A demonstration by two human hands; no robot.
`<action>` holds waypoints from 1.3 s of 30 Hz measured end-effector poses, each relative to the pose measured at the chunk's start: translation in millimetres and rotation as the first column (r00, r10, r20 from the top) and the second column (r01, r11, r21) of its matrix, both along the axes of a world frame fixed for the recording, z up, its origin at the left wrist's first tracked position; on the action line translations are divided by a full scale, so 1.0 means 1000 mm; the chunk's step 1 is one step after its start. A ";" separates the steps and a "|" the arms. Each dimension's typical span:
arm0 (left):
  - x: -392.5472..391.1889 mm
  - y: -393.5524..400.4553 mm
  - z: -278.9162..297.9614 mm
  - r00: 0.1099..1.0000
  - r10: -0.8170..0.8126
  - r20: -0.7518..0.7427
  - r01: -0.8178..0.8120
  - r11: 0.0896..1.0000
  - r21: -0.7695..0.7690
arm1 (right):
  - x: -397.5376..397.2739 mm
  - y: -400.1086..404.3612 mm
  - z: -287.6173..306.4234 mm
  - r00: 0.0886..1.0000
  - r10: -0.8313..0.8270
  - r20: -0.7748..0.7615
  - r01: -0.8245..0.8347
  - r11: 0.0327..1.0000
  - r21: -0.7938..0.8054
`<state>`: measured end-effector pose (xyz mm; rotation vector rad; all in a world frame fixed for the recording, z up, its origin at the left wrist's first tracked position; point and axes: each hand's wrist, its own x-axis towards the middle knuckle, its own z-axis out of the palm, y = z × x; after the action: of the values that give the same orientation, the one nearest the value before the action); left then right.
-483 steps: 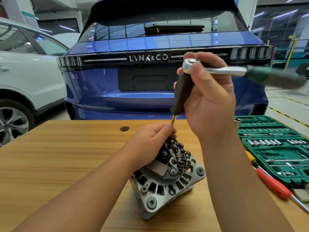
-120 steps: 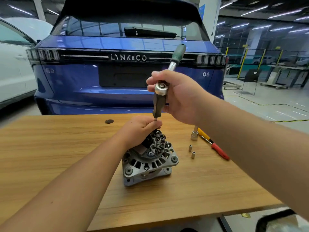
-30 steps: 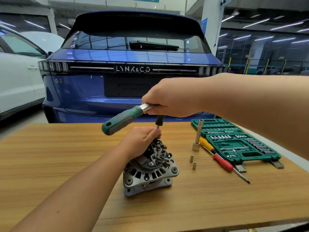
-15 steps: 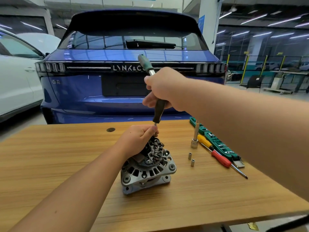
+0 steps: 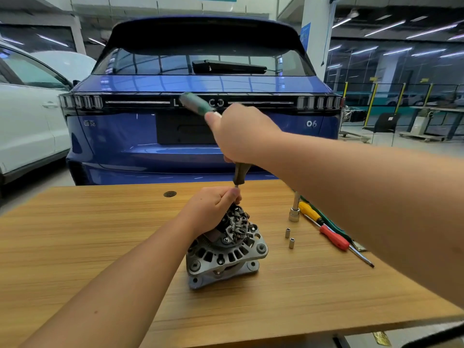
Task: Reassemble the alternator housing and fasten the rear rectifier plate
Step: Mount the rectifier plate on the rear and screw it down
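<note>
Swung the ratchet handle (image 5: 196,104) further left since before; right hand (image 5: 241,133) wrapped tight around its head, left hand (image 5: 213,207) pinching the driver shaft (image 5: 240,175) atop the alternator (image 5: 226,249).

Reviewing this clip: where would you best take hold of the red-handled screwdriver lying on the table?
Grip the red-handled screwdriver round its thick red handle, coming from above: it lies flat on the table, handle clear on the near side, with a yellow-handled screwdriver close behind.

I see a silver-grey alternator (image 5: 226,254) with a black plate on top, sitting on a tan, wood-grained table (image 5: 75,234). Right of the alternator lie a yellow-and-red screwdriver (image 5: 326,229) and two silver sockets (image 5: 289,238). Behind it stands a blue car (image 5: 125,136); above it, a green ratchet handle (image 5: 194,102).
</note>
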<state>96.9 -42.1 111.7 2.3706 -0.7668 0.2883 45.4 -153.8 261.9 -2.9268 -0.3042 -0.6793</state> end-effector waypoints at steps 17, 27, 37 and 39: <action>0.001 -0.003 -0.001 1.000 0.012 -0.017 -0.012 1.000 -0.003 | 0.000 0.001 0.002 0.998 -0.065 -0.015 0.066 0.978 0.196; 0.002 -0.002 0.000 1.000 -0.001 0.013 0.001 1.000 -0.002 | -0.010 -0.020 -0.011 0.924 0.344 0.164 -0.313 0.930 -0.191; -0.001 -0.003 -0.002 0.998 -0.047 0.032 0.047 0.999 -0.001 | -0.018 -0.003 -0.003 0.996 0.079 0.036 -0.082 0.994 0.074; -0.002 -0.002 -0.002 0.999 -0.032 -0.005 0.032 0.999 -0.027 | -0.005 0.006 0.005 0.968 0.014 -0.252 0.114 0.866 0.487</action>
<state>95.1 -44.4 110.0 2.3309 -0.7924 0.2769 40.1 -147.5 266.5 -2.4820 -0.0148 -0.3219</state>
